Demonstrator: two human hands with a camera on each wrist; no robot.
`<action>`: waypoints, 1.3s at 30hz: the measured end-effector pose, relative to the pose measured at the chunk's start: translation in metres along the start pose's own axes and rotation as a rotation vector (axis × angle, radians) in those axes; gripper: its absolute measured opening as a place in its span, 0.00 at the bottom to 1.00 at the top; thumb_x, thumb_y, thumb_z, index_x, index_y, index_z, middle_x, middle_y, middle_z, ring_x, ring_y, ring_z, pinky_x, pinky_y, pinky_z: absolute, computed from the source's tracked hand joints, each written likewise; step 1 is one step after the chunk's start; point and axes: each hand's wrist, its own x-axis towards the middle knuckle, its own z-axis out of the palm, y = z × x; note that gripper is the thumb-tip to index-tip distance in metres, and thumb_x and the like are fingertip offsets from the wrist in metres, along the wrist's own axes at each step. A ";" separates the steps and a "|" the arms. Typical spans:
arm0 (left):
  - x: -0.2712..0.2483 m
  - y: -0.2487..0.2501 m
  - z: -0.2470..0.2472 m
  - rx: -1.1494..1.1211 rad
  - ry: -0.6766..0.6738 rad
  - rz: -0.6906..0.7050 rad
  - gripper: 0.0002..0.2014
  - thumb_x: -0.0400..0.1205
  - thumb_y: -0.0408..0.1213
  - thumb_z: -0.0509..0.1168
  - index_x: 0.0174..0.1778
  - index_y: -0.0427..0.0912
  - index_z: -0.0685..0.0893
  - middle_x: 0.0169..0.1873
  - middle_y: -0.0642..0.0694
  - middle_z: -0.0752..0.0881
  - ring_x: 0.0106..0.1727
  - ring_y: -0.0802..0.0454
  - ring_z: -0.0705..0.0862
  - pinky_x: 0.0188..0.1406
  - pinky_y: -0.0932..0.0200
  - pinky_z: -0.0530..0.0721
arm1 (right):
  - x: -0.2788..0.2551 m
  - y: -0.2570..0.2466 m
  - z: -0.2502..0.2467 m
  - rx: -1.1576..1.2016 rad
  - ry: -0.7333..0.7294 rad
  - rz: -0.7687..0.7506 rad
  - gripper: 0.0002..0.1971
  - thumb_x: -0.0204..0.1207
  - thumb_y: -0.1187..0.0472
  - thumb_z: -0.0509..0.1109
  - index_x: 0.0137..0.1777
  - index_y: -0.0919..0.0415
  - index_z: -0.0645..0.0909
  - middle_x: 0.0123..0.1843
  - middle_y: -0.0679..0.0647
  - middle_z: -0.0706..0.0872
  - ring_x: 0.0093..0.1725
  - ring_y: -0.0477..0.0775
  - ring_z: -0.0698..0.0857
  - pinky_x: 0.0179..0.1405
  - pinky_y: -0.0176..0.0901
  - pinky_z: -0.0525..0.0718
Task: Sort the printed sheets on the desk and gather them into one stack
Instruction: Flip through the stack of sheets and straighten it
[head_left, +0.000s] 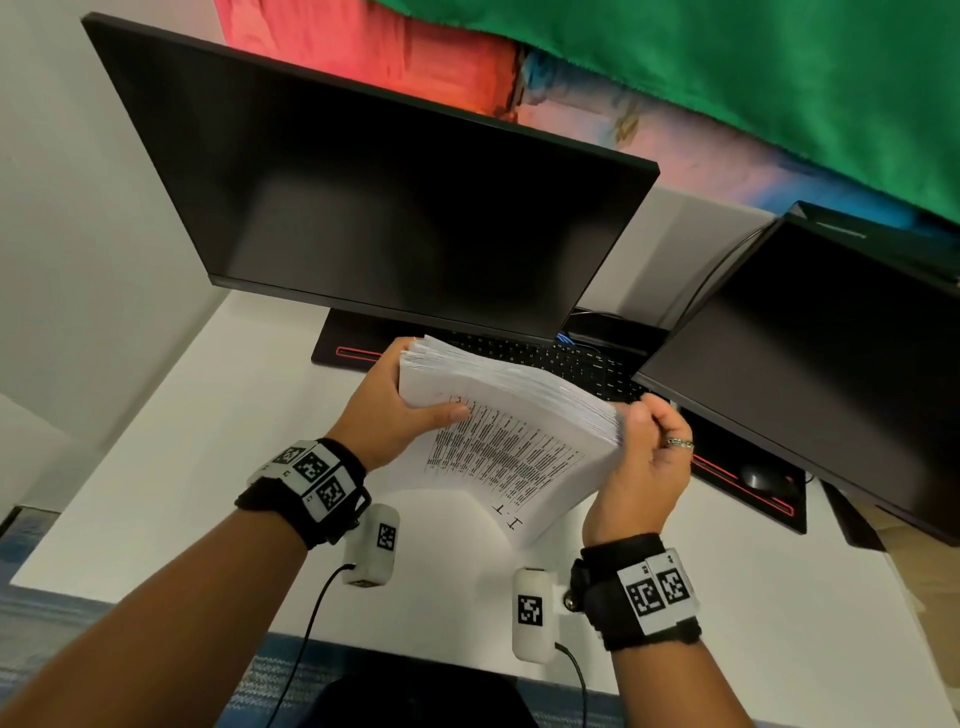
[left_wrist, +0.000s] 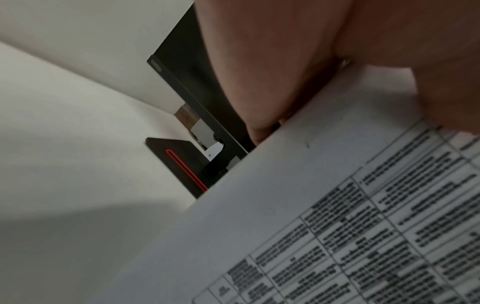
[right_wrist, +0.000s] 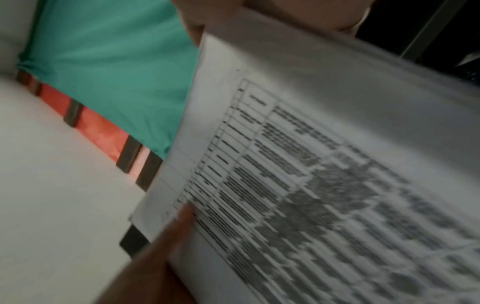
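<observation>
The stack of printed sheets (head_left: 511, 436) is in the middle of the head view, lifted above the white tabletop (head_left: 182, 467) and tilted, with a printed table on the side that faces the camera. Its far edges are fanned and not flush.

I judge that the gathering is nearly done, because no loose sheet shows on the tabletop, and that the step in hand is to even the edges. The next move probably calls for a looser hold, a tap of one edge on the tabletop, and then laying the stack flat.

The left hand (head_left: 387, 410) grips the upper left corner: its thumb lies across the printed face and the other fingers are curled behind the paper. The right hand (head_left: 652, 462), which wears a ring, holds the right edge with its fingers (head_left: 641, 415) curled over the fanned sheets. Both hands are closed on the stack.

Behind the stack a keyboard (head_left: 550, 358) lies under a dark monitor (head_left: 374, 208), and a second monitor (head_left: 810, 358) stands at the right of the frame.
</observation>
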 end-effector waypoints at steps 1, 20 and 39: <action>0.000 -0.001 0.000 -0.006 0.021 0.001 0.29 0.66 0.42 0.81 0.61 0.53 0.78 0.55 0.47 0.89 0.55 0.50 0.90 0.49 0.53 0.91 | 0.000 0.003 -0.004 -0.013 -0.056 -0.007 0.21 0.70 0.61 0.77 0.63 0.54 0.79 0.43 0.38 0.90 0.46 0.39 0.88 0.62 0.50 0.87; -0.008 -0.009 0.006 -0.136 -0.011 0.089 0.41 0.56 0.52 0.86 0.62 0.50 0.73 0.53 0.42 0.83 0.53 0.49 0.88 0.44 0.48 0.91 | 0.025 0.011 -0.016 -0.106 -0.335 -0.055 0.44 0.59 0.75 0.85 0.74 0.53 0.71 0.54 0.55 0.88 0.54 0.50 0.89 0.55 0.47 0.88; 0.002 0.028 0.021 0.220 0.247 0.137 0.14 0.67 0.40 0.82 0.39 0.44 0.82 0.36 0.53 0.88 0.37 0.66 0.88 0.32 0.70 0.85 | 0.034 0.001 -0.015 -0.337 -0.305 -0.191 0.11 0.64 0.66 0.86 0.41 0.56 0.87 0.39 0.50 0.90 0.38 0.42 0.88 0.42 0.45 0.89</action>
